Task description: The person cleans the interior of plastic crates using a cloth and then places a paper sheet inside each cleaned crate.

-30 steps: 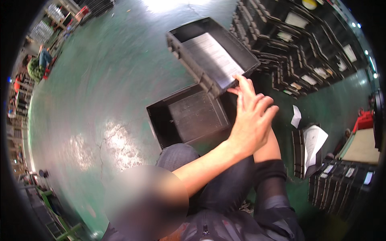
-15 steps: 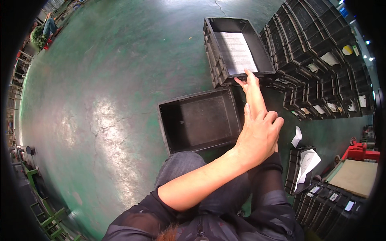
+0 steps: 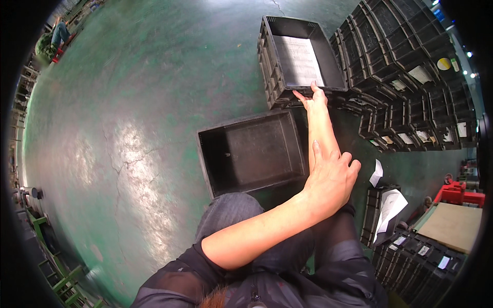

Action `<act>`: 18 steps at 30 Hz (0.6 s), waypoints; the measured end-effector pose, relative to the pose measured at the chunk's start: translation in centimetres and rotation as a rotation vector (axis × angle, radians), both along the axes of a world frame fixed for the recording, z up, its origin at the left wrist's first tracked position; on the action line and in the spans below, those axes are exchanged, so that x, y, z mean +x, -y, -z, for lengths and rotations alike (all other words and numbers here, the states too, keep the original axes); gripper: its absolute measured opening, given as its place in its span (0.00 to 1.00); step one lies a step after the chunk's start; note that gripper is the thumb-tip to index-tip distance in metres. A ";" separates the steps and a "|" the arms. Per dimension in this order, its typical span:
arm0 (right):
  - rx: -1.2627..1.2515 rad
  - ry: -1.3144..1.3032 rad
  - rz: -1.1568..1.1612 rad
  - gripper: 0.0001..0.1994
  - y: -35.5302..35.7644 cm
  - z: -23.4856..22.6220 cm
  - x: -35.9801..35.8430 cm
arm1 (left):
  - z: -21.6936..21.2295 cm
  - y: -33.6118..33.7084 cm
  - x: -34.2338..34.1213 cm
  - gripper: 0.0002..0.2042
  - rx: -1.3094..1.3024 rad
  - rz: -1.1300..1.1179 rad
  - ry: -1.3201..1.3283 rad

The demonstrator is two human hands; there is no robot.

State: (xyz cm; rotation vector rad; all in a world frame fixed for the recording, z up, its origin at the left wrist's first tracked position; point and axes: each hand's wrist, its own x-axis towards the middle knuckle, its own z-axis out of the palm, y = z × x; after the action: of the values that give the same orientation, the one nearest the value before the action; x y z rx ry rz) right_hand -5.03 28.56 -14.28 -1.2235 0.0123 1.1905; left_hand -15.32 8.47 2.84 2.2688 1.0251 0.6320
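While the right hand point(image 3: 312, 95) pinches the paper-lined box point(image 3: 271, 66) at its near rim, the left hand point(image 3: 331, 179) hangs loosely spread. Box lies ahead, long axis pointing away; right hand nearer.

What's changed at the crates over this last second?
The crate holding a white sheet has moved off the corner of the empty crate, which it overlapped in view, and now stands beyond it, beside the stacked crates. The right hand stays at the moved crate's near rim; the left hand stays empty over the right forearm. The empty crate and stacked crates look unmoved.
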 end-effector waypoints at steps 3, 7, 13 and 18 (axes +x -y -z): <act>0.016 -0.026 -0.046 0.24 -0.4 -0.4 -0.9 | -1.3 -0.3 -2.0 0.10 0.047 -0.029 -0.043; 0.014 -0.085 0.058 0.20 -0.6 0.1 3.5 | -2.2 -5.1 -7.9 0.10 -0.047 -0.319 0.405; 0.222 -0.135 -0.086 0.30 -1.5 1.1 1.6 | 16.4 -2.9 -25.2 0.28 -0.300 -0.869 0.052; 0.077 0.127 -0.533 0.33 12.2 1.8 11.0 | 24.0 2.9 -22.2 0.38 -1.174 -0.898 0.187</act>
State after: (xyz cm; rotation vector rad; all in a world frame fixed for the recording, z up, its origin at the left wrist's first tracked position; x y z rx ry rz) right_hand 6.01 16.40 -16.05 -1.2712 -0.4752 1.5496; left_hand -37.50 5.55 -21.12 0.6861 1.6935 0.3640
